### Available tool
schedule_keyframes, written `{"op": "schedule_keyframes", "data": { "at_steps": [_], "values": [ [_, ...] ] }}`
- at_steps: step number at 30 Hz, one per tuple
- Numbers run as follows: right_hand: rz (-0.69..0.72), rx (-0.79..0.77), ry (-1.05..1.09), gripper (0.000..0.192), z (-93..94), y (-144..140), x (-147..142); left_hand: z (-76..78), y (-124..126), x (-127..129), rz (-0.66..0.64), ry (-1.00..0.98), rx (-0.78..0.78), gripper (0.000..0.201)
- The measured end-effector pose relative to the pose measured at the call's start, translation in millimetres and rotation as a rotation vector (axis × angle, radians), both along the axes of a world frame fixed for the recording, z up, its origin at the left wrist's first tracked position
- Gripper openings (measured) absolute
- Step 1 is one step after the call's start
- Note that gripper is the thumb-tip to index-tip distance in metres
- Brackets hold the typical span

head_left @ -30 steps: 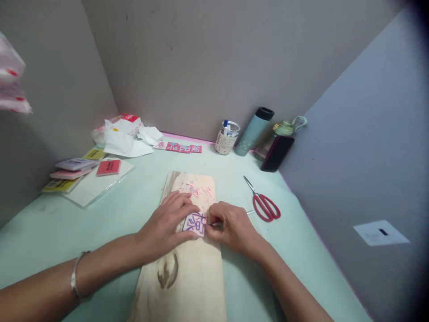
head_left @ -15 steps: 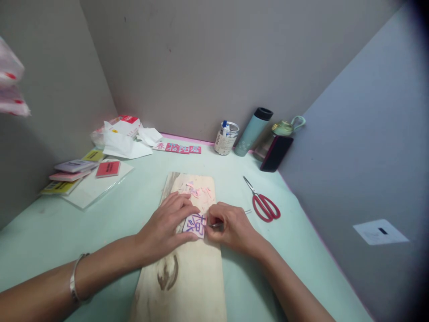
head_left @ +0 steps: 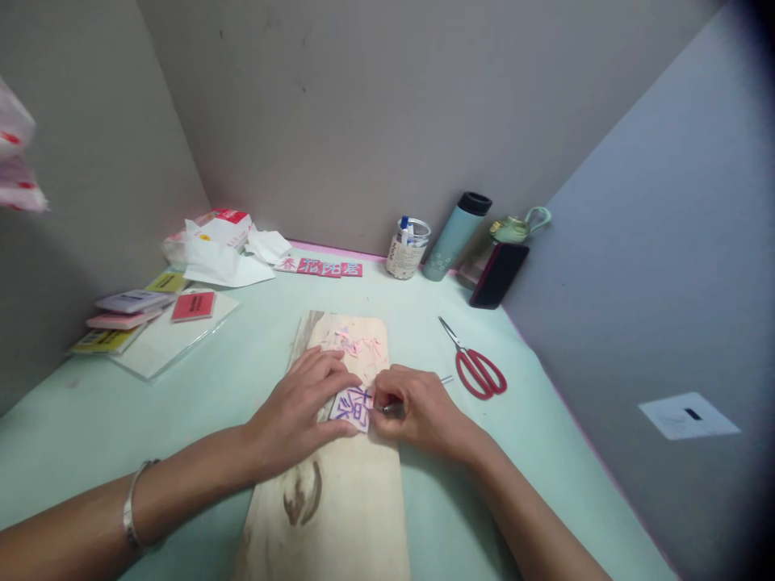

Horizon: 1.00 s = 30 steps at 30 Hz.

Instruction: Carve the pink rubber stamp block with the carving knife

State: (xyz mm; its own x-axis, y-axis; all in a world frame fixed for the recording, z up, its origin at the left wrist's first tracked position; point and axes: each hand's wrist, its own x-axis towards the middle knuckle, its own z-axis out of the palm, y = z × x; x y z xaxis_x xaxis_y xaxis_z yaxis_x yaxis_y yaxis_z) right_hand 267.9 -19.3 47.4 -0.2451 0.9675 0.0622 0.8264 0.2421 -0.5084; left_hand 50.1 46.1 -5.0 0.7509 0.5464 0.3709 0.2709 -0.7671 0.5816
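Note:
A small pale rubber block [head_left: 352, 408] with a purple character drawn on it lies on the wooden board [head_left: 357, 492]. My left hand [head_left: 308, 397] rests over the board, its thumb and fingers gripping the block at its near and far edges. In my right hand [head_left: 412, 405] a slim metal carving tool [head_left: 392, 408] is pinched, its tip at the block's right edge. Most of the tool is hidden by the fingers. Pink shavings [head_left: 357, 345] are scattered on the board just beyond the block.
Red-handled scissors [head_left: 481, 373] lie to the right. Along the back stand a jar of pens [head_left: 408, 250], a blue-green bottle [head_left: 455, 238] and a phone [head_left: 498, 276]. Several carved pink blocks [head_left: 330, 268] form a row. Coloured packets [head_left: 130, 301] and tissues [head_left: 211, 262] sit at left.
Both hands keep nearly the same pose at the block. The carving tool has shifted very slightly; the view has drifted a little.

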Motion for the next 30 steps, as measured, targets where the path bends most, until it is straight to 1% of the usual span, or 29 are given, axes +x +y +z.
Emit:
{"op": "schedule_keyframes", "data": {
  "at_steps": [7, 12, 14, 16, 20, 23, 26, 28, 30],
  "values": [
    [0.046, -0.028, 0.029, 0.019, 1.4, -10, -1, 0.1, 0, 0, -0.003, -0.017, -0.004, 0.041],
    [-0.008, -0.079, 0.148, 0.017, 2.9, -19, 14, 0.9, -1, 0, 0.005, -0.009, -0.006, 0.041],
    [-0.022, -0.078, 0.188, 0.014, 1.6, -23, 18, 0.8, -1, 0, 0.009, -0.005, -0.009, 0.042],
    [-0.006, -0.072, 0.218, 0.012, -0.1, -28, 21, 1.0, 0, 1, 0.011, -0.004, -0.01, 0.042],
    [0.029, -0.043, 0.268, 0.016, -4.1, -40, 23, 2.2, 0, 1, 0.002, 0.008, -0.011, 0.042],
    [-0.021, 0.011, 0.25, 0.016, -8.4, -46, 25, 2.6, 0, 0, 0.0, 0.011, -0.01, 0.043],
    [-0.053, 0.027, 0.169, 0.018, -12.0, -49, 25, 2.0, 0, 0, 0.006, 0.004, -0.011, 0.042],
    [-0.07, 0.041, 0.109, 0.016, -12.4, -49, 23, 1.7, 0, 0, 0.0, 0.001, -0.012, 0.042],
    [-0.119, 0.048, 0.073, 0.013, -11.2, -49, 20, 1.5, 0, -1, 0.001, -0.005, -0.01, 0.041]
  ]
}}
